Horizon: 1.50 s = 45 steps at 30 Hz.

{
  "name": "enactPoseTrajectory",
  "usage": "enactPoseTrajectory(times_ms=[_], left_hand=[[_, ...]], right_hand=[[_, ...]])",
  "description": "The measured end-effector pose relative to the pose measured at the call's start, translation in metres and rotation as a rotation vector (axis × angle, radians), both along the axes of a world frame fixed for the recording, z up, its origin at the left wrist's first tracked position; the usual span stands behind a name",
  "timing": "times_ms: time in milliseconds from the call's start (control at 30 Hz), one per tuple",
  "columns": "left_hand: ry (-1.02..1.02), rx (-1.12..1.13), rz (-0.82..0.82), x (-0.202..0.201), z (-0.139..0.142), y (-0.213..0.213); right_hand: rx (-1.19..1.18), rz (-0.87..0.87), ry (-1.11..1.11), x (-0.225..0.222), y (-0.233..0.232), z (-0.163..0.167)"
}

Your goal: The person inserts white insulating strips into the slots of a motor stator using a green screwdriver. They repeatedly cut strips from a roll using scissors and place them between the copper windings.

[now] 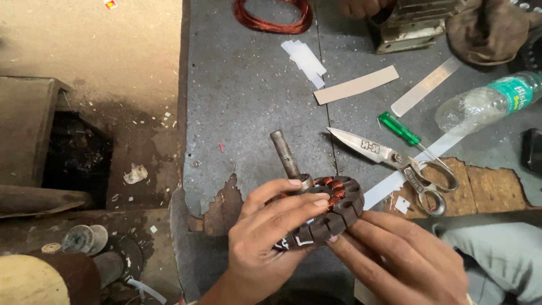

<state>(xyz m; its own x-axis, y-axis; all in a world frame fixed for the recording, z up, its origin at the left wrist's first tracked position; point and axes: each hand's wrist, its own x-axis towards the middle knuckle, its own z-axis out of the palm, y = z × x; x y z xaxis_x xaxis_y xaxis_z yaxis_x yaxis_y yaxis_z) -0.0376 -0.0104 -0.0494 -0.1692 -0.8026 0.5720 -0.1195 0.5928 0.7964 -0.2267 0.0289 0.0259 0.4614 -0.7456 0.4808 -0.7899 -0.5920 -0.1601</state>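
both hands grip stator (327,212) over table (254,96) edge: left hand (265,237) wrapped on top, right hand (395,260) pinching rim. risk: fingers nick copper windings; loose hold, stator drops off table.

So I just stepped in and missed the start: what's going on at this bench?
A person holds a round motor stator with copper windings and a metal shaft over a grey worktable. The left hand grips it from the front, and the right hand supports its lower edge. Scissors, a green screwdriver, paper strips, a plastic bottle and a copper wire coil lie beyond.
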Motion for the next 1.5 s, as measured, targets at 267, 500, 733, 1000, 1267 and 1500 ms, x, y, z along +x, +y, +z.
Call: enactPoseTrajectory(times_ms=[267, 500, 733, 1000, 1267, 1500], left_hand=[[-0.028, 0.024, -0.007, 0.001, 0.002, 0.0], [0.019, 0.021, -0.167, 0.017, -0.001, -0.005], [-0.003, -0.132, -0.084, 0.016, -0.017, 0.002], [-0.02, -0.131, -0.151, 0.02, -0.031, 0.005], [-0.009, -0.104, -0.149, 0.02, -0.031, 0.01], [-0.039, -0.106, -0.138, 0.02, -0.032, 0.012]], right_hand=[[-0.008, 0.006, -0.022, -0.007, 0.004, -0.008], [-0.056, -0.066, -0.671, 0.0, -0.015, -0.062], [0.166, 0.122, -0.731, -0.003, -0.011, -0.094], [0.106, 0.109, -0.731, -0.002, -0.004, -0.105], [0.178, 0.083, -0.711, -0.002, 0.002, -0.095], [0.227, 0.007, -0.743, 0.005, 0.01, -0.086]])
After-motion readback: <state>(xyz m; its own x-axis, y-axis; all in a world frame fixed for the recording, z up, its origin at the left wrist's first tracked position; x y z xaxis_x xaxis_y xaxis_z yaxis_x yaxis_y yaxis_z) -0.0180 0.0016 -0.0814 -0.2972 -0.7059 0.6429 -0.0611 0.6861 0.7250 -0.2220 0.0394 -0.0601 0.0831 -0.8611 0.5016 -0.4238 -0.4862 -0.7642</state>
